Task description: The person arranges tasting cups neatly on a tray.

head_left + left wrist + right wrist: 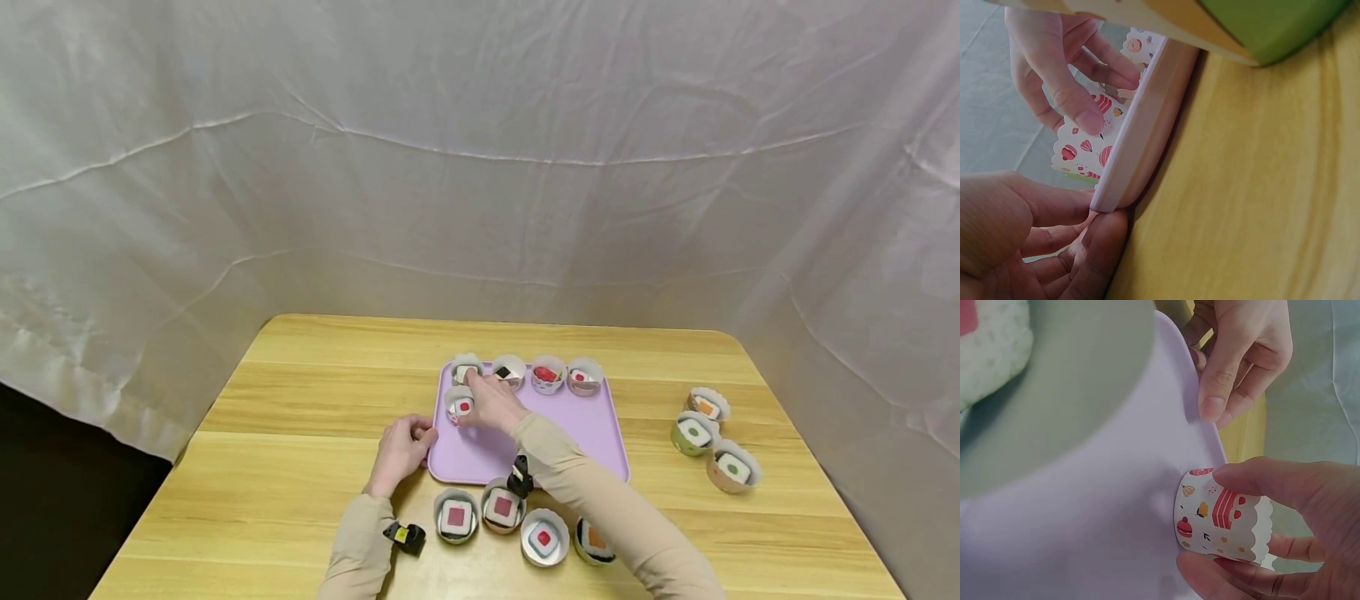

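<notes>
My right hand (495,402) holds a paper baking cup (1216,515) with red cake prints between thumb and fingers. The cup stands on the left side of the lilac tray (555,442), and a sushi piece with a red centre (464,407) lies in it. At the tray's left edge my left hand (401,454) pinches the rim between thumb and fingers, seen close in the left wrist view. Along the tray's far edge runs a row of filled cups, among them one with a red topping (547,377) and one with a dark topping (507,373).
In front of the tray stand several filled cups, including one with a pink-centred sushi piece (455,518) and a white cup (545,548). Three more, one a green cup (692,437), are grouped at the right of the wooden table (300,392). Pale curtains (480,208) surround it.
</notes>
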A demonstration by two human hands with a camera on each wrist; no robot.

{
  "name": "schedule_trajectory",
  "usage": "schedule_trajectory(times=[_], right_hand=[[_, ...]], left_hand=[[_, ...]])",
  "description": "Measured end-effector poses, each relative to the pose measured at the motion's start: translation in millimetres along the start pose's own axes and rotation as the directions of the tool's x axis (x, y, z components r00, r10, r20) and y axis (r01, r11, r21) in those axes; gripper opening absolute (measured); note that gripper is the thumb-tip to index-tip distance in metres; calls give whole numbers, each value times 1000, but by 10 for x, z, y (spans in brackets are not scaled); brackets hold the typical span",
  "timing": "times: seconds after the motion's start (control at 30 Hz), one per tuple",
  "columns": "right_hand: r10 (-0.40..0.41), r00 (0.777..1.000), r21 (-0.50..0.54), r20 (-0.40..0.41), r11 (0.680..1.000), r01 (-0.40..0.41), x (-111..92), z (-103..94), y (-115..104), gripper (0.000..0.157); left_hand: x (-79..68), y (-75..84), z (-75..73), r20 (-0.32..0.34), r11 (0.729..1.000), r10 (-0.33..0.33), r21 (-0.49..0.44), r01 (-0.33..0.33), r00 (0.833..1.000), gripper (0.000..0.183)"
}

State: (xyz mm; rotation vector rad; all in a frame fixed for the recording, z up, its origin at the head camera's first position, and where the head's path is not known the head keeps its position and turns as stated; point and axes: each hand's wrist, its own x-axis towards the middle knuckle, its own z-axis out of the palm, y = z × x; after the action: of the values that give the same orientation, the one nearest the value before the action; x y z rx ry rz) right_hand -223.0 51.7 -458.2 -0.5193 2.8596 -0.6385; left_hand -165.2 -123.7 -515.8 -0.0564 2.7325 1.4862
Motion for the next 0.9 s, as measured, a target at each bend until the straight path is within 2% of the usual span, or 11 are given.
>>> schedule_trajectory(times=[0.23,0.9], right_hand=[[-4,1000,3,1,1000,4,-12,3,5,60],[-17,1000,17,3,1000,17,-67,-53,9,63]], left_hand=[[-2,-3,4,-15,1000,22,20,-22,1000,19],[-2,-1,7,-9,1000,10,10,-9,1000,20]])
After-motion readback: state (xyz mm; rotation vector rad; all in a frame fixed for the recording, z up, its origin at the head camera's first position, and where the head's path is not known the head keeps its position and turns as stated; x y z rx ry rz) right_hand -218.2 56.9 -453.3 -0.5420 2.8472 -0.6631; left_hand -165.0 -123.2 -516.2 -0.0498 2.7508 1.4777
